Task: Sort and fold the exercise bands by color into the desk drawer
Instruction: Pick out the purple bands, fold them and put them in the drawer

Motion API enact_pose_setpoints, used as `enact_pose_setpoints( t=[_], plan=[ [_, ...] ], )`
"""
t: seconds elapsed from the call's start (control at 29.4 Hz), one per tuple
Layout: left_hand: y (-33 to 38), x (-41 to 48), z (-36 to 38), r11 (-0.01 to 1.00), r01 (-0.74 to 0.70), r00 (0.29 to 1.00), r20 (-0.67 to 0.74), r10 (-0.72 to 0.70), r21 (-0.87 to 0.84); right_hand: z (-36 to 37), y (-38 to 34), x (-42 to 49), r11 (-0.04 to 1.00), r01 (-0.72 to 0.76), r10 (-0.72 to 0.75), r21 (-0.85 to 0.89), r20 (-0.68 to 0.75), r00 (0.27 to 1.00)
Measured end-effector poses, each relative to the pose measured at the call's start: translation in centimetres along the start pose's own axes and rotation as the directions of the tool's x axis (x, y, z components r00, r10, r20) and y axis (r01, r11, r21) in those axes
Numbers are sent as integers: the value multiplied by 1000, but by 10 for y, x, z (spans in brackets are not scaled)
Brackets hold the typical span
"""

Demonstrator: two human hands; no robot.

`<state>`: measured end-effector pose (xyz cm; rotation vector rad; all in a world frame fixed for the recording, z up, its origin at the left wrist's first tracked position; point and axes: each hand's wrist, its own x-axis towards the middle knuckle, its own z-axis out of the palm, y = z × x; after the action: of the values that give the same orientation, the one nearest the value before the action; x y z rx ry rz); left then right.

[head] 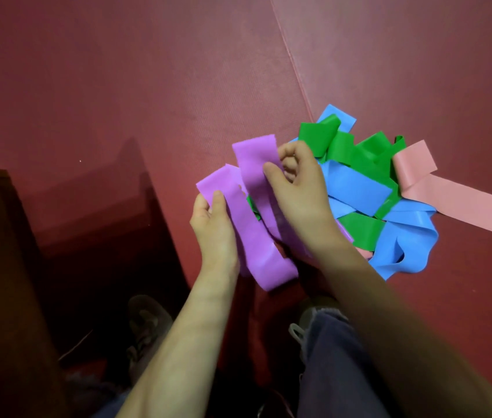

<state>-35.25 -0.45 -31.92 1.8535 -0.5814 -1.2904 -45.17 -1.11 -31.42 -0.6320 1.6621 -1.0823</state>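
A purple exercise band (249,230) hangs in folds between both hands above the red floor mat. My left hand (213,229) pinches its left strip near the top edge. My right hand (299,188) grips the right strip with thumb and fingers. Beside and under my right hand lies a tangled pile: a blue band (356,188), a green band (359,155) and a pink band (462,203) that trails off to the right edge. No desk drawer is visible.
The red mat (148,86) has a seam (294,64) running up from the pile. A dark wooden piece of furniture (3,267) stands at the left. My shoes (145,327) and jeans-clad legs show at the bottom.
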Motion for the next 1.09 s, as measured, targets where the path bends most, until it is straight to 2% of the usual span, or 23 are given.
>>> enact_pose_setpoints(
  t=[0.1, 0.2, 0.27, 0.37, 0.54, 0.65, 0.75, 0.82, 0.92, 1.09],
  plan=[
    [3, 3, 5, 996, 44, 999, -3, -44, -78, -3, -13, -6, 992, 45, -61, 116, 146, 987],
    [10, 3, 14, 984, 110, 992, 83, -99, -139, 4, -8, -6, 999, 18, -30, 49, 246, 969],
    [12, 1, 19, 974, 177, 979, 130, -159, -144, 7, 0, -4, 1000, -15, 15, -3, 239, 971],
    [10, -1, 21, 928, 303, 940, 227, -254, -217, 10, 8, -5, 999, -11, 16, -31, 152, 988],
    [4, -6, 21, 962, 211, 972, 137, -189, -173, 12, 7, -15, 998, 0, 5, -65, 78, 997],
    [7, -6, 19, 974, 167, 982, 112, -151, -154, 10, 7, -25, 999, -40, 39, 8, 99, 994],
    [18, -3, 14, 982, 98, 995, 36, -94, -161, 5, 19, -38, 993, -115, 116, -10, 125, 985],
    [27, 0, 12, 974, 62, 998, 9, -62, -216, -2, 32, -48, 987, -90, 113, -133, 176, 978],
    [38, 1, 13, 961, 39, 999, 2, -40, -272, -8, 52, -64, 912, 77, 9, -402, 209, 978],
    [44, -3, 16, 966, 36, 999, 36, -27, -255, -15, 54, -78, 754, 78, 5, -652, 125, 992]
  ],
)
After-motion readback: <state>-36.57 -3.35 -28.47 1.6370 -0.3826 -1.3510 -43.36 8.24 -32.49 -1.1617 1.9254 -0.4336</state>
